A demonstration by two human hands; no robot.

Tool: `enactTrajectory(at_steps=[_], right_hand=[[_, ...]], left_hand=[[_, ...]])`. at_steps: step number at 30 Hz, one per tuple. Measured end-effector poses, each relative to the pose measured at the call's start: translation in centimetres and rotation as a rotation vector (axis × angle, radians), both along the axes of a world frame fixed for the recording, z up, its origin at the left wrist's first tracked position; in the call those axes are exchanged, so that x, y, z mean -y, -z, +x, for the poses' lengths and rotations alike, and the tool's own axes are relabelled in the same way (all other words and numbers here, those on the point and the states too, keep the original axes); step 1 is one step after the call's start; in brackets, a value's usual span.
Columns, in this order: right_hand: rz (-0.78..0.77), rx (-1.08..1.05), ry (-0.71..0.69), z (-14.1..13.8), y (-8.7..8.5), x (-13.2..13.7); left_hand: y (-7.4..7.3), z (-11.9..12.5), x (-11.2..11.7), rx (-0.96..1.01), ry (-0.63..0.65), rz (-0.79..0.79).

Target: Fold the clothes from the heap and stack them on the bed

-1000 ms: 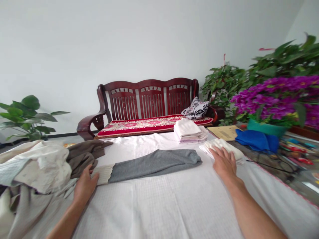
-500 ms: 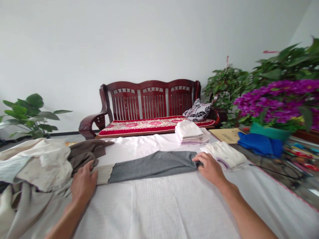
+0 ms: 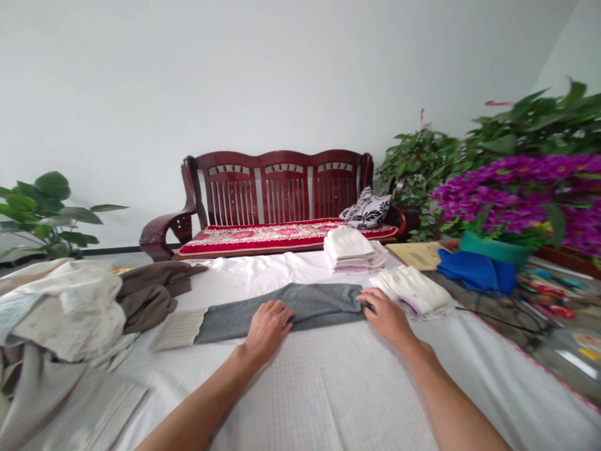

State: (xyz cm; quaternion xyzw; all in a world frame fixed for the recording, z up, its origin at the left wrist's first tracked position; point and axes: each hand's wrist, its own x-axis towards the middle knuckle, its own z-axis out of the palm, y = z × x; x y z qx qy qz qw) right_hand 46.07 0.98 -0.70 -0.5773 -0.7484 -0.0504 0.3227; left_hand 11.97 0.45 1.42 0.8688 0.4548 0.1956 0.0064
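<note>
A pair of grey knit pants (image 3: 244, 318) with a cream ribbed waistband lies folded lengthwise into a long strip across the white cloth, waistband to the left. My left hand (image 3: 268, 329) is at the middle of the strip, fingers bent and closed on the grey fabric near its front edge. At the strip's right end, my right hand (image 3: 385, 315) pinches the fabric between thumb and fingers. Just beyond that hand sits a folded cream garment (image 3: 416, 289). Behind it stands a stack of folded white clothes (image 3: 350, 245).
Loose clothes (image 3: 70, 307) are heaped at the left, with a brown garment (image 3: 153, 291) beside them. On the right, blue cloth (image 3: 479, 270), cables and small items lie near purple flowers (image 3: 521, 194). A wooden bench (image 3: 277, 188) stands behind the white-covered surface.
My left hand has left the waistband end and moved right to the middle of the pants. My right hand keeps its pinch on the right end. The view has shifted slightly.
</note>
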Motion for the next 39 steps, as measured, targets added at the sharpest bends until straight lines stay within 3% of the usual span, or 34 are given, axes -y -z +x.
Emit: enactTrajectory(at_steps=[6, 10, 16, 20, 22, 26, 28, 31, 36, 39], right_hand=[[0.068, -0.148, -0.009, 0.8, 0.7, -0.6], [0.085, -0.142, -0.036, 1.4, 1.1, -0.5], [0.114, -0.070, -0.010, 1.7, 1.3, -0.2], [0.240, 0.011, 0.056, 1.7, 0.5, 0.3], [0.325, 0.038, 0.038, 1.0, -0.3, 0.7], [0.330, 0.107, -0.123, -1.6, -1.5, 1.4], [0.267, 0.140, -0.175, -3.2, -1.7, 1.7], [0.151, 0.160, -0.226, -5.2, -1.7, 1.9], [0.014, 0.207, -0.284, -6.3, -1.7, 2.2], [-0.023, 0.214, -0.279, -6.0, -1.5, 2.2]], left_hand=[[-0.1, -0.5, -0.2, 0.067, -0.040, 0.035], [0.3, -1.5, 0.2, 0.110, 0.028, 0.066], [0.7, -1.4, 1.1, 0.146, 0.128, -0.023], [0.4, -2.2, 1.0, 0.263, 0.202, -0.171], [0.3, -3.8, 0.4, 0.377, 0.121, -0.245], [0.1, -9.7, -1.4, 0.514, -0.291, -0.179], [-0.3, -13.0, -1.9, 0.466, -0.440, -0.124], [-0.7, -16.7, -1.5, 0.231, -0.561, -0.063], [-0.5, -18.5, 0.1, -0.084, -0.886, -0.047], [-0.3, -18.4, 0.4, -0.122, -0.943, -0.064]])
